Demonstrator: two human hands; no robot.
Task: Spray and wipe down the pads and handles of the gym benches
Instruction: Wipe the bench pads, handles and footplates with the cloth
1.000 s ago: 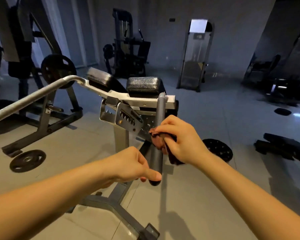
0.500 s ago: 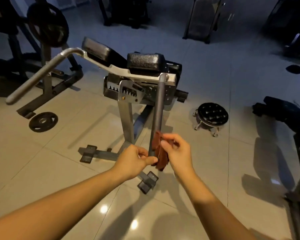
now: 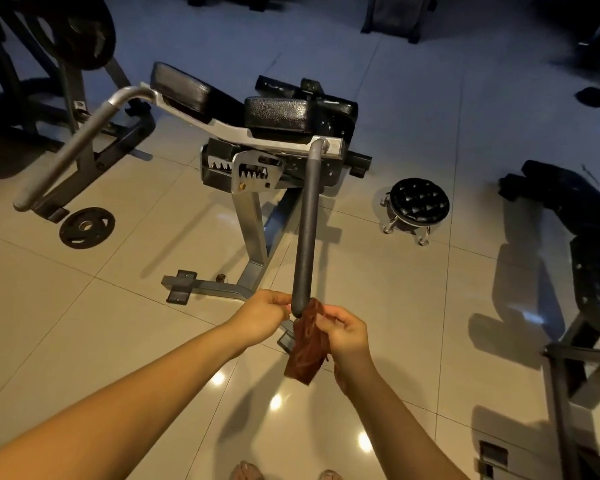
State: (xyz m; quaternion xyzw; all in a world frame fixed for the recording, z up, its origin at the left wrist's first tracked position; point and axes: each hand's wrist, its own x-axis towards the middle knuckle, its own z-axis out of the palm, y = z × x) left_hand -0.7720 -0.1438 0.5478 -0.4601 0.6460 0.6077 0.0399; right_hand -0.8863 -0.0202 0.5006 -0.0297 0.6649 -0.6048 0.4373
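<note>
The right hand [image 3: 347, 336] grips the red cloth [image 3: 307, 348] at the near tip of the dark handle [image 3: 307, 230]. The left hand [image 3: 262, 315] curls just beside that tip; whether it holds on cannot be told. So near the end, the red cloth could slip off. There are two hands, one cloth and two handles; the silver handle [image 3: 73, 150] is on the left.

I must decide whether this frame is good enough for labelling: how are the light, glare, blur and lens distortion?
In the head view the room is dim, darkest along the top; three glare spots shine on the glossy tiles; in the same head view the tile joints curve slightly toward the edges, a wide-angle effect; the cloth and handle look fairly sharp.
</note>
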